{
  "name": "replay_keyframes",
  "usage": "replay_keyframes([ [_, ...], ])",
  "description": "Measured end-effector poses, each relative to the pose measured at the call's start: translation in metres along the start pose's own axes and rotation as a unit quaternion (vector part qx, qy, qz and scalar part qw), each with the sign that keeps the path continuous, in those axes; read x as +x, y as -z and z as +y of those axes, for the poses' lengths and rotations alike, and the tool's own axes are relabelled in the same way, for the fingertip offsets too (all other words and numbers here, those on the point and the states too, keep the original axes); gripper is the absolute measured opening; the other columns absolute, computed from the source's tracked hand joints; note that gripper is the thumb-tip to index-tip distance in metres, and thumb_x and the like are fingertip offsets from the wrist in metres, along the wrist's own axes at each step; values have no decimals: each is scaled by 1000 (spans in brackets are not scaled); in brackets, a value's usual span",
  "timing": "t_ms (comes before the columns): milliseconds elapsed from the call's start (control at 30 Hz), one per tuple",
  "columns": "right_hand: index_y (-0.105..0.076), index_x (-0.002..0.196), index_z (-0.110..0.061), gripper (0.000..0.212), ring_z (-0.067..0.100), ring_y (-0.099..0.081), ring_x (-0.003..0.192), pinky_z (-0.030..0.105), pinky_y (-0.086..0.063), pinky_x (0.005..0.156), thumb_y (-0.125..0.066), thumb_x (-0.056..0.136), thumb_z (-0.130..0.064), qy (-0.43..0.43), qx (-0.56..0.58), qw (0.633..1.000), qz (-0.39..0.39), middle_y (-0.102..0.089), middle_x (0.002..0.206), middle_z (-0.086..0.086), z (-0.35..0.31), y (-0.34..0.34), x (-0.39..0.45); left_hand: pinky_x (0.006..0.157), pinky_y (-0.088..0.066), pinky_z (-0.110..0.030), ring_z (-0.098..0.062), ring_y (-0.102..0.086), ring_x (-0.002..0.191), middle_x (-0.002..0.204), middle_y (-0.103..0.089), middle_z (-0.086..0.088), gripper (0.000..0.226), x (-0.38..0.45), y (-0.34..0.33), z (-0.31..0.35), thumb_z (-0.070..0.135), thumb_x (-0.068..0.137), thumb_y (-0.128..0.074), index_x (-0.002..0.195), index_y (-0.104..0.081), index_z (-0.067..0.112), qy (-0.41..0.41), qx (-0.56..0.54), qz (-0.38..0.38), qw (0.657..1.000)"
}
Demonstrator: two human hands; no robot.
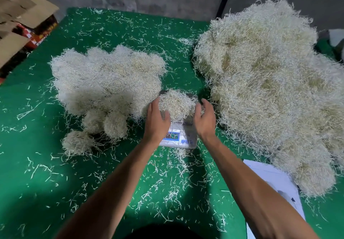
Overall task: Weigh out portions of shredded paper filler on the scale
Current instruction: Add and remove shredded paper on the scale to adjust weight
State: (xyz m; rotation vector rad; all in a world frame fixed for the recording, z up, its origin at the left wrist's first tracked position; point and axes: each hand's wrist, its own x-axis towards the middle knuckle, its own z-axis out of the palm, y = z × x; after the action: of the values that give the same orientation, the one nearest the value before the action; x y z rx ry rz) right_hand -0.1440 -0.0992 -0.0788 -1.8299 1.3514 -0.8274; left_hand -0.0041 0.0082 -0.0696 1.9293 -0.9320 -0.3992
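Pale shredded paper sits as a small clump (176, 104) on the scale (178, 136); the left hand (157, 119) and right hand (204, 120) cup its sides, fingers loosely curved; pressing down would likely falsify the reading; strands may spill onto the green surface (37, 173).

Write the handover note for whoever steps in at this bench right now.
Left hand and right hand: both cupped against the sides of the clump of filler sitting on the scale; firm grip unclear.
Big unsorted pile lies on the right; the heap of weighed portions lies on the left, with loose balls in front.
Done: many portions made.
Left: read the display (unreadable here), adjust this clump, move it left, repeat.
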Motion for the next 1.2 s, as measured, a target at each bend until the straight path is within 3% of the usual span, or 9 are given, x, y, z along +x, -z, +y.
replay_keyframes([
  [67,-51,141,-7,41,26,-62,120,32,-51,101,-42,110,-32,11,8,1000,0,-59,137,13,-5,-3,18,111,-32,-30,-20,-43,139,155,-40,-8,53,20,-5,2,23,103,-52,153,-35,16,-12,12,1,1000],
  [167,-63,111,-10,25,22,-64,85,35,-57,77,-42,110,-25,67,-19,997,36,-67,99,10,-8,-7,31,110,-46,-40,-19,-47,135,150,-46,-8,46,39,-13,-2,26,104,-47,148,-40,15,-21,6,-10,1000],
  [333,-59,92,-22,22,-9,-44,46,10,-32,40,-46,109,-24,181,-99,978,-16,-54,62,-12,29,-13,-34,108,-34,-21,2,-37,126,146,-47,-3,46,26,-19,-24,39,106,-39,147,-40,17,-16,13,31,999],
  [467,-61,96,-25,27,7,-54,45,25,-46,40,-42,110,-39,230,-167,950,-126,-55,58,-6,78,-15,-92,99,-18,6,25,-30,121,146,-45,-1,45,-5,-22,-42,38,109,-39,148,-39,16,7,2,81,997],
  [600,-61,124,-24,48,10,-58,52,26,-50,44,-41,105,-63,192,-246,932,-186,-61,77,-6,101,-13,-119,112,-29,-21,1,-39,129,145,-45,-1,43,-38,-19,-58,35,109,-39,147,-38,16,37,-14,67,997],
  [767,-42,150,-35,73,13,-65,76,31,-60,62,-25,96,-81,145,-330,894,-268,-49,126,-15,102,-3,-124,97,-50,-42,-13,-54,112,123,-52,10,31,-85,-15,-87,31,103,-49,133,-48,22,84,18,50,995],
  [900,-55,142,-32,47,3,-59,76,27,-61,79,-35,106,-57,74,-271,917,-285,-50,123,-16,94,0,-131,103,-47,-40,-10,-52,113,121,-56,9,30,-124,-15,-104,26,99,-56,128,-49,26,69,76,0,995],
  [1067,-60,130,-17,37,3,-64,69,14,-51,55,-47,106,-42,26,-173,947,-270,-66,104,7,67,9,-115,106,-42,-30,-9,-52,117,123,-59,7,31,-129,-18,-98,22,96,-58,126,-55,23,61,76,-13,995],
  [1200,-63,107,-21,26,1,-63,68,18,-52,55,-54,102,-45,77,-41,984,-154,-66,93,-1,6,28,-64,102,-46,-33,-10,-53,116,121,-58,12,29,-113,-13,-83,24,95,-56,123,-58,24,67,35,20,997],
])
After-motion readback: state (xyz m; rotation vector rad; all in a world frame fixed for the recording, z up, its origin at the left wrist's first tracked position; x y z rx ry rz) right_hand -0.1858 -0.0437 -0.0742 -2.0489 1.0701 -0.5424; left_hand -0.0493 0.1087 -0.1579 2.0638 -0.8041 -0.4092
